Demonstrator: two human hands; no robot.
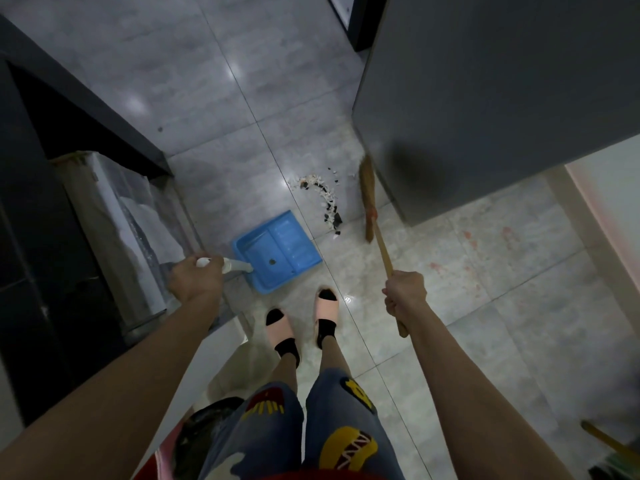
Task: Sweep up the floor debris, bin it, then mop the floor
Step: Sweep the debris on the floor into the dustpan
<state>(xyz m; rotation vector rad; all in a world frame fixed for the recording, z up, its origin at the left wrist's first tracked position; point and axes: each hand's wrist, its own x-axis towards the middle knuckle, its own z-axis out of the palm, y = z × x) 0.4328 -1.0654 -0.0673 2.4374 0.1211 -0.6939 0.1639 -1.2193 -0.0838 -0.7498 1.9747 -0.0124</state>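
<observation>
- The sweeping step is in hand: the debris (320, 199) is gathered but, judging by the nearly bare pan, not yet collected.
- The left hand (195, 280) is curled round the white handle of a blue dustpan (277, 251), which sits on the floor just in front of the feet.
- The right hand (403, 294) is wrapped round the wooden stick of a broom (369, 195), whose straw head stands beyond the debris, close against a grey cabinet (485, 98).
- The debris lies on the tile between pan and broom head, near the pan's open edge but apart from it.
- It looks like a curved trail of small white and black scraps, thickest at the far end; what they are made of is hard to tell in the dim view.
- One dark speck already lies inside the pan.
- The next move likely calls for drawing the broom toward the pan while holding the pan's lip flat to the tile.
- A lined bin (114, 209) stands just left of the pan, ready for tipping.
</observation>
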